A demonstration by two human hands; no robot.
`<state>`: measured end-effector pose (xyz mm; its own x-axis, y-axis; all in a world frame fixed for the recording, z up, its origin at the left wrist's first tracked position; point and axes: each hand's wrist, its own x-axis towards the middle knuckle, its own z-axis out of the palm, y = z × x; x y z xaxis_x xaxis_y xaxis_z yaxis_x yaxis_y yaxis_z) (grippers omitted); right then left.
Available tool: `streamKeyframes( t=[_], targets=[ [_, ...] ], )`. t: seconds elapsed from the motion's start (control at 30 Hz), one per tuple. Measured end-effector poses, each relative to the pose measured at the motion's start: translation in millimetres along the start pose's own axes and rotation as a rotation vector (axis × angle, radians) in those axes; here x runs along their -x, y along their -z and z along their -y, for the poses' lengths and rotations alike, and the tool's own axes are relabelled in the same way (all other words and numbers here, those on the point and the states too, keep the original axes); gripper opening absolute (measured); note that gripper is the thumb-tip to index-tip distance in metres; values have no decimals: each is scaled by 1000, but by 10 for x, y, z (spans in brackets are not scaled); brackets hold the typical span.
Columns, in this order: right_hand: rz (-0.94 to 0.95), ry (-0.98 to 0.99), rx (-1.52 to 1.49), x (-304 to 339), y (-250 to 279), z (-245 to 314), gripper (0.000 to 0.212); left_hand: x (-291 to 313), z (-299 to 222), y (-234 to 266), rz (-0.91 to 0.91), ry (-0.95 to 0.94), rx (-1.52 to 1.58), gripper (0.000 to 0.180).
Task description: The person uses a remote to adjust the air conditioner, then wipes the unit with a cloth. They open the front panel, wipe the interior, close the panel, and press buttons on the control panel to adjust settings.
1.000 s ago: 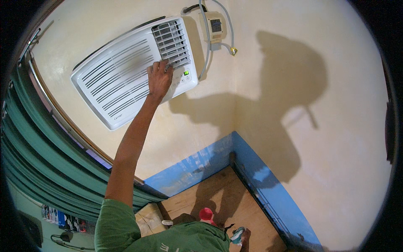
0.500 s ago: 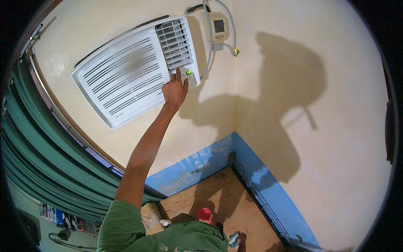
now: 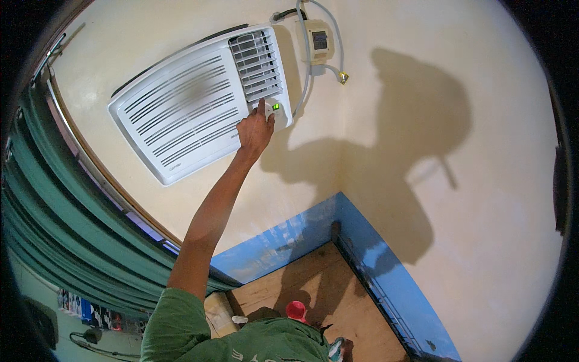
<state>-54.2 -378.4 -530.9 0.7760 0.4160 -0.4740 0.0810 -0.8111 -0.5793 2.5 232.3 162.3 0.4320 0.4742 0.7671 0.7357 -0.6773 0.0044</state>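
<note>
My left arm reaches up to a white window air conditioner (image 3: 181, 114) set in the cream wall. The index finger of my left hand (image 3: 256, 130) is stretched out and touches the control panel (image 3: 269, 110), beside a small lit green display (image 3: 275, 106). My thumb stands apart, the other fingers are bent, and nothing is held. Above the panel is the slatted air outlet (image 3: 256, 65). At the lower edge my right hand (image 3: 346, 349), mostly cut off, grips a crumpled white-and-teal thing (image 3: 335, 350), whose kind I cannot make out.
A switch box (image 3: 317, 40) with loose grey cables hangs right of the unit. Green curtains (image 3: 78, 205) run along the left. Below are a brown wooden surface (image 3: 313, 271), a red cup-like container (image 3: 296, 310) and a blue-painted lower wall (image 3: 386, 283). My shadow falls on the wall.
The view has shifted slightly, so the air conditioner sits a little lower and further right. My left index finger stays at the panel. Less of the white-and-teal thing shows.
</note>
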Motion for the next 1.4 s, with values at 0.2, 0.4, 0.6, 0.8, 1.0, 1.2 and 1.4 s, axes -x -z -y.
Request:
streamKeyframes(
  t=[0.2, 0.4, 0.6, 0.8, 1.0, 1.2, 1.4],
  targets=[
    [8, 13, 45, 9, -3, -22, 21, 31, -16, 34, 8, 80, 83, 64],
    [9, 21, 75, 58, -54, -127, 21, 285, -55, -56, -67, 50, 324, 44],
    [6, 88, 131, 184, -98, -343, 21, 746, -242, -236, -97, -252, 384, 17],
    [-38, 312, 282, 286, -105, -522, 22, 1077, -414, -327, 112, -321, 442, 20],
    [-91, -45, 73, 330, -76, -392, 19, 1225, -566, -306, 245, -308, 340, 42],
    [-67, -44, 31, 397, 38, -316, 22, 637, -533, -166, 94, -228, 145, 67],
    [-32, 20, 167, 331, -258, -515, 20, 112, -420, -108, 115, -123, 46, 71]
  ],
)
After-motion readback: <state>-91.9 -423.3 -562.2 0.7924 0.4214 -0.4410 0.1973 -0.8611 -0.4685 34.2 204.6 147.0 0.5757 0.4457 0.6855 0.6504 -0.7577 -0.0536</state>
